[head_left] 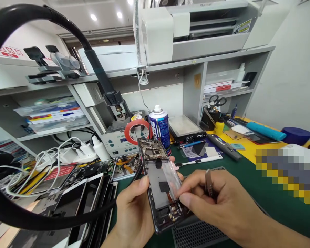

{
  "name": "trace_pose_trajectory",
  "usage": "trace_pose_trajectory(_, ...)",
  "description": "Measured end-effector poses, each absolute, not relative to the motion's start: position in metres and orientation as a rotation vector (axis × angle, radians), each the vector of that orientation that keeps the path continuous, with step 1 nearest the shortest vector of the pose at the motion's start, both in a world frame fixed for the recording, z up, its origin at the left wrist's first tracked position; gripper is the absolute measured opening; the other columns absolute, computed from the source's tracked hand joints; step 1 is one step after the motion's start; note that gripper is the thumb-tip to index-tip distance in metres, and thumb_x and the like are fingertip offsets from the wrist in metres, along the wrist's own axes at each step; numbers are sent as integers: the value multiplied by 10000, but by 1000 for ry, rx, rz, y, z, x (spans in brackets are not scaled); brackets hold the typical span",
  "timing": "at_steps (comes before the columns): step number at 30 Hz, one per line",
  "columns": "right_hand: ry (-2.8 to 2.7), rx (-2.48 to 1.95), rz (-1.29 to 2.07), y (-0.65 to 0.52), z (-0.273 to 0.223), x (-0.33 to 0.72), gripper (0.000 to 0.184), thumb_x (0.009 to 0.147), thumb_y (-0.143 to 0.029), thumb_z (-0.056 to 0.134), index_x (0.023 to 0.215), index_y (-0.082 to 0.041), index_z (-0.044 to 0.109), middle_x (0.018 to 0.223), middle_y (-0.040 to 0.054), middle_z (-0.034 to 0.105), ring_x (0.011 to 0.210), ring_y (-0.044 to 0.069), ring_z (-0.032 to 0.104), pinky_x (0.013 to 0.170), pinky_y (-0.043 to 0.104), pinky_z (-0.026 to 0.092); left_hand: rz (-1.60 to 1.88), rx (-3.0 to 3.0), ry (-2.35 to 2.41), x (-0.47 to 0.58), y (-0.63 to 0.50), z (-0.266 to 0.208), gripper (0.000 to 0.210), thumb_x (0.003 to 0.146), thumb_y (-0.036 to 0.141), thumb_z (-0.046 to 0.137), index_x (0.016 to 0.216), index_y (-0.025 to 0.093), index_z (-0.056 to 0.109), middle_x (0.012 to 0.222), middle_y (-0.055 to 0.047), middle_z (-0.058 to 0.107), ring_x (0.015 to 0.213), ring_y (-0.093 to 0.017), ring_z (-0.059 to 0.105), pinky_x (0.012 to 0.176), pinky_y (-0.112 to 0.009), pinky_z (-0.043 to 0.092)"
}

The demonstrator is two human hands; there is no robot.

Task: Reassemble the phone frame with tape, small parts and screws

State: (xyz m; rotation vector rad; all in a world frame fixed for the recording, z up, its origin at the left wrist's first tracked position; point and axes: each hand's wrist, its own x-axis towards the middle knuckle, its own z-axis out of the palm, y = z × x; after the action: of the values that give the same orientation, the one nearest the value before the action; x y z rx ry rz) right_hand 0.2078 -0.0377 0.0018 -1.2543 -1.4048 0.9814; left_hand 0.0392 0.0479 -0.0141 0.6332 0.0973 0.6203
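Note:
My left hand [133,205] is closed around an opened phone [156,196], thumb on its left edge and fingertips showing past the right edge. The phone is tilted, with its circuit board [153,150] bare at the top and small parts visible at the bottom. Along the right side of its inner tray lies a clear plastic film [171,179]. My right hand [219,201] pinches the lower end of this film between thumb and forefinger. A narrow metal tool [209,182], perhaps tweezers, is tucked among the right hand's fingers; most of it is hidden.
Below the phone lies a perforated dark pad [200,234] on the green mat [250,179]. A spray can [159,129] and a red tape roll [137,132] stand behind. Several phones [80,203] are stacked left, beneath a looping black hose [74,220]. A hot plate [187,129] sits farther back.

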Motion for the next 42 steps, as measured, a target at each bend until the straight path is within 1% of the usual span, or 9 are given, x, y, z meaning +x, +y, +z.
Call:
trace_pose_trajectory(10,-1415,-1245,986,-40,-3,205,112,875,-262,649,800,-183,678,547,-93,304,483,56,247,430,199,199,593,622,45,38,48,-16,513,831,345,599,1290,124,655,1124,-147,738,988,-272,693,934,-384,493)
trace_pose_trajectory(17,-1474,-1289,887,-40,-5,204,186,899,-301,619,777,-169,666,558,-82,328,488,61,261,434,202,224,596,641,41,38,48,-15,487,848,343,588,1273,119,670,1120,-138,743,988,-255,698,932,-358,496)
trace_pose_trajectory(23,-1454,-1243,930,-38,-3,205,167,894,-275,623,768,-173,664,559,-87,306,488,61,254,436,200,230,602,643,38,38,48,-13,487,847,345,597,1271,118,670,1113,-135,744,980,-254,696,927,-360,497)
trace_pose_trajectory(27,-1477,-1211,929,-40,-4,206,67,883,-252,650,876,-187,667,558,-99,306,485,60,260,452,197,244,620,654,73,39,48,-13,478,835,358,608,1232,106,692,1086,-133,749,968,-264,694,918,-365,500)
trace_pose_trajectory(30,-1490,-1217,930,-40,-5,205,100,865,-203,664,965,-205,666,559,-106,320,486,60,277,474,193,269,636,661,85,39,48,-13,460,833,349,615,1209,100,701,1068,-127,749,960,-255,689,909,-351,501)
trace_pose_trajectory(35,-1499,-1268,921,-40,-2,206,57,876,-214,642,924,-194,666,555,-103,306,478,63,266,460,189,280,629,706,98,37,51,-14,514,811,336,657,1284,134,650,1094,-126,736,987,-273,684,900,-364,510)
trace_pose_trajectory(38,-1590,-1209,621,-44,1,207,191,822,-147,652,996,-224,645,571,-96,347,461,69,333,457,189,328,642,720,92,35,52,-11,455,837,319,641,1257,147,665,1111,-127,730,1012,-299,686,900,-397,526)
trace_pose_trajectory(40,-1672,-1126,242,-46,0,207,328,744,-122,711,1031,-253,624,601,-83,467,452,75,414,477,202,377,667,724,83,35,51,-9,428,849,317,635,1242,153,674,1126,-128,725,1019,-310,687,906,-422,532)
trace_pose_trajectory(42,-1752,-1072,-95,-47,-1,205,349,705,-125,748,999,-263,622,634,-58,582,449,89,487,487,218,408,691,744,82,35,51,-7,425,845,328,645,1227,147,682,1138,-140,723,1036,-323,685,923,-438,529)
